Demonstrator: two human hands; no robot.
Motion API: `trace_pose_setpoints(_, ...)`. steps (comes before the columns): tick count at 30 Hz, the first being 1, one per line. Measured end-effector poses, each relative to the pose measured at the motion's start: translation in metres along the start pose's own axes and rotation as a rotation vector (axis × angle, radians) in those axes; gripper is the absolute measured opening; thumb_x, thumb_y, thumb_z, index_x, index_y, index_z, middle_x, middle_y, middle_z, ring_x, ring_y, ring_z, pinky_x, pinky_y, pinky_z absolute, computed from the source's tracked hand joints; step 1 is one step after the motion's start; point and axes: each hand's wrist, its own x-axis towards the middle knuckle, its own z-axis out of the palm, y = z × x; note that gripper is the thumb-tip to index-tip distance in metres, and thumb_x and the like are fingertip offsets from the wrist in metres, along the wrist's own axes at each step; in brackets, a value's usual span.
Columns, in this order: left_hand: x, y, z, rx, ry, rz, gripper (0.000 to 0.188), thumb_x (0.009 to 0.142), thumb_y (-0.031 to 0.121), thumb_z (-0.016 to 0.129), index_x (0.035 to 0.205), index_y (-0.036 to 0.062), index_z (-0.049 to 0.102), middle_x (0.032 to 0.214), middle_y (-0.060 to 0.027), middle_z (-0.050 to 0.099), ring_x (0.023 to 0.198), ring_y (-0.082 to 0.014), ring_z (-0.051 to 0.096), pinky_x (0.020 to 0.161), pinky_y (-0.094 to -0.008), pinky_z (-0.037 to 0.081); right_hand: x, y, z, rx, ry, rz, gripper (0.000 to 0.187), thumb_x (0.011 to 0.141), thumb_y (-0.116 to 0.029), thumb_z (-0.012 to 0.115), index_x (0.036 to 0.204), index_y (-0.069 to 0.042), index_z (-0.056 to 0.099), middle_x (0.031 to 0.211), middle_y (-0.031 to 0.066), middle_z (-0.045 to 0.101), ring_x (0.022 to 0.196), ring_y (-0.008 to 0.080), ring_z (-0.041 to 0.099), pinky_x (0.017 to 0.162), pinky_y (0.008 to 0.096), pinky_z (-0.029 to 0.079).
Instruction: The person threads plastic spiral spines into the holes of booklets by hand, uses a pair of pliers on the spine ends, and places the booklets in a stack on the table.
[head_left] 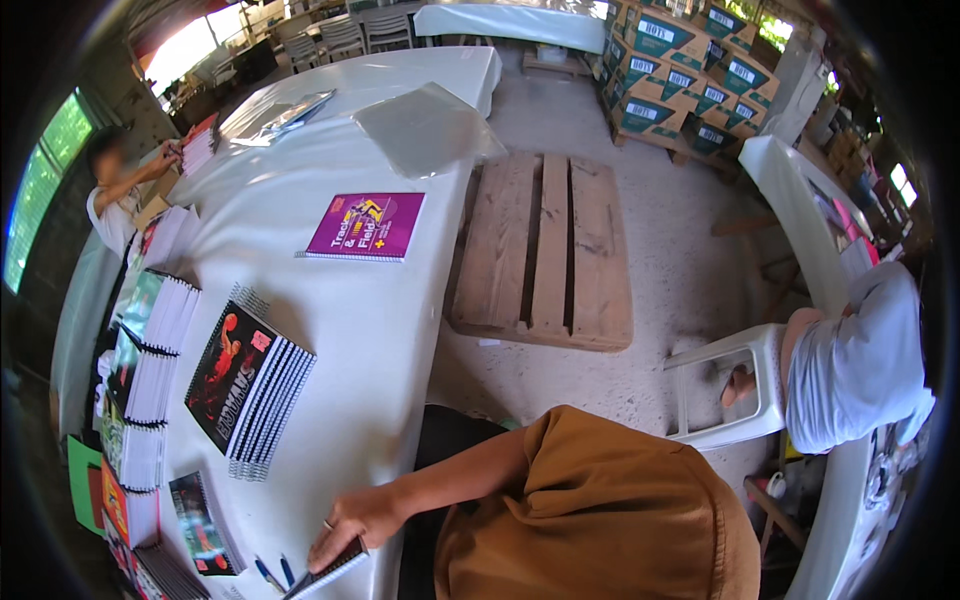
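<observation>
My right arm in a brown sleeve reaches left over the white-covered table [350, 330]. My right hand [362, 518], a ring on one finger, is closed on the edge of a dark-covered spiral notebook [335, 570], cut off by the lower edge. Beside it lie two blue pens [276, 572]. Left of those rests a spiral notebook with a teal and dark cover [205, 525]. A stack of spiral notebooks with a black and red cover [232, 375] sits farther up. Beyond it, a purple spiral notebook [366, 227] lies alone. My left hand is out of view.
Rows of notebooks [160, 320] line the table's far side. A co-worker [115, 195] handles notebooks there. Plastic sheets [425, 130] lie farther along. Beside the table is a wooden pallet [545, 250]. Another person [855, 365] sits on a white stool [735, 385]. Cartons [690, 85] are stacked behind.
</observation>
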Motion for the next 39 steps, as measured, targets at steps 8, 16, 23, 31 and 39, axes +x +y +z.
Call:
trace_pose_setpoints(8, 0.003, -0.001, 0.002, -0.008, 0.003, -0.004, 0.06, 0.074, 0.046, 0.061, 0.105, -0.0058, 0.054, 0.106, -0.0308, 0.051, 0.105, -0.0472, 0.045, 0.087, -0.0591, 0.034, -0.002, 0.002, 0.0, -0.059, -0.003, -0.095, 0.045, 0.074, 0.004, 0.057, 0.117, -0.01, 0.058, 0.111, 0.0133, 0.06, 0.091, 0.0298, 0.06, 0.074, 0.0345, 0.048)
trace_pose_setpoints(16, 0.0, 0.001, 0.007, -0.018, -0.003, -0.009, 0.064, 0.073, 0.05, 0.059, 0.104, -0.0057, 0.053, 0.107, -0.0315, 0.049, 0.103, -0.0493, 0.044, 0.086, -0.0613, 0.033, -0.002, 0.004, 0.001, -0.022, 0.017, -0.075, 0.047, 0.07, 0.004, 0.058, 0.115, -0.01, 0.059, 0.113, 0.0134, 0.059, 0.091, 0.0308, 0.06, 0.073, 0.0348, 0.048)
trace_pose_setpoints(23, -0.01, 0.008, 0.007, -0.034, -0.008, -0.018, 0.068, 0.071, 0.053, 0.058, 0.104, -0.0057, 0.052, 0.109, -0.0321, 0.048, 0.102, -0.0513, 0.044, 0.084, -0.0631, 0.032, -0.002, 0.001, 0.004, -0.017, 0.053, 0.056, 0.042, 0.074, 0.001, 0.059, 0.115, -0.007, 0.058, 0.112, 0.0137, 0.059, 0.091, 0.0298, 0.061, 0.074, 0.0349, 0.048)
trace_pose_setpoints(31, -0.012, 0.009, 0.01, -0.048, 0.0, -0.021, 0.072, 0.07, 0.058, 0.056, 0.104, -0.0056, 0.051, 0.11, -0.0327, 0.047, 0.1, -0.0534, 0.043, 0.083, -0.0653, 0.031, 0.002, 0.005, 0.012, -0.01, 0.05, 0.032, 0.05, 0.067, 0.005, 0.058, 0.115, -0.009, 0.059, 0.11, 0.0124, 0.061, 0.089, 0.0283, 0.062, 0.071, 0.0341, 0.049)
trace_pose_setpoints(39, -0.01, 0.011, 0.018, -0.056, 0.012, -0.01, 0.076, 0.069, 0.062, 0.055, 0.104, -0.0055, 0.05, 0.111, -0.0334, 0.045, 0.099, -0.0556, 0.042, 0.081, -0.0674, 0.03, 0.013, 0.01, 0.021, -0.043, 0.098, 0.016, 0.046, 0.072, 0.005, 0.054, 0.116, -0.008, 0.058, 0.107, 0.0148, 0.061, 0.078, 0.0294, 0.061, 0.065, 0.0352, 0.049)
